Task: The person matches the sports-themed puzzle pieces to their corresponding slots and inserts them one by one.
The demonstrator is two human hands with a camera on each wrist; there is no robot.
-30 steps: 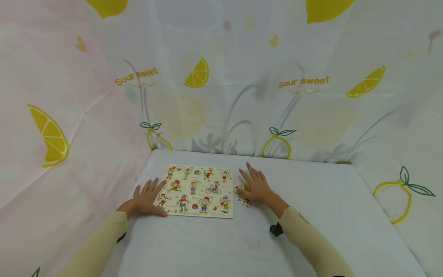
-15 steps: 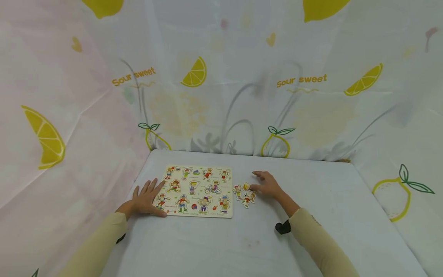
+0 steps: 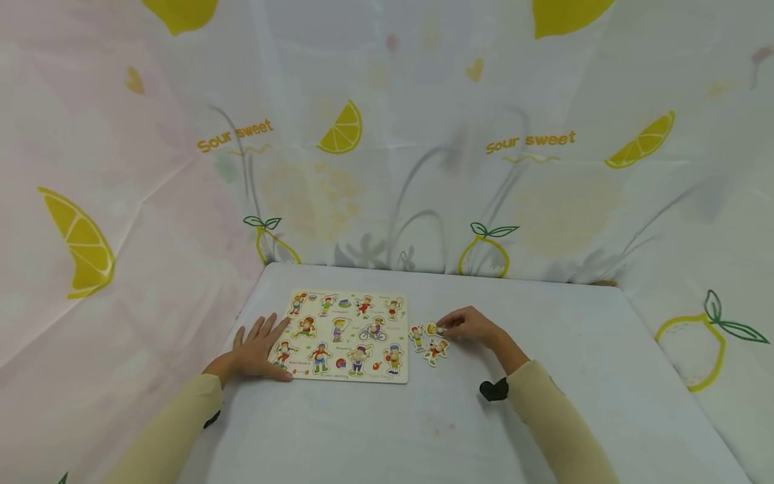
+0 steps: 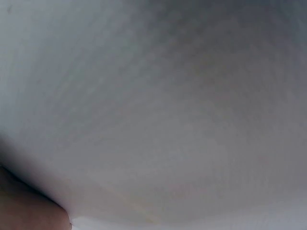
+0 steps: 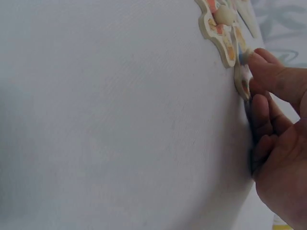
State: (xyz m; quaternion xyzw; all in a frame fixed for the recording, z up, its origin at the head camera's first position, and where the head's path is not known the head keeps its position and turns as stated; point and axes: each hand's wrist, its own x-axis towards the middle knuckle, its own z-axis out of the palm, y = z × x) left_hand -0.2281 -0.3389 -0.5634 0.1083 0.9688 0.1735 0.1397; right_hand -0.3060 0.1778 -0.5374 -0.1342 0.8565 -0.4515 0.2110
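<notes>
A wooden peg puzzle board (image 3: 381,376) printed with children doing sports lies on the white table. My left hand (image 3: 254,353), fingers spread, rests over its left edge. To the right of the board, several loose puzzle pieces lie close together, among them one with a red-shirted child (image 3: 435,351) and one with a green-and-pink child (image 3: 417,338). My right hand (image 3: 474,327) pinches the yellowish puzzle piece (image 3: 432,329) at the back of this group by its knob. In the right wrist view the thumb (image 5: 271,72) is at that knob, with the other fingers curled beneath.
The white table (image 3: 338,430) reaches back to a hanging cloth (image 3: 387,168) printed with lemons, which also runs along both sides. The left wrist view is mostly blurred white surface, with a bit of skin at its lower left corner.
My right hand has drawn back from above the loose pieces, uncovering them, then closed its fingertips on the yellowish piece's knob. The left hand and board have stayed put.
</notes>
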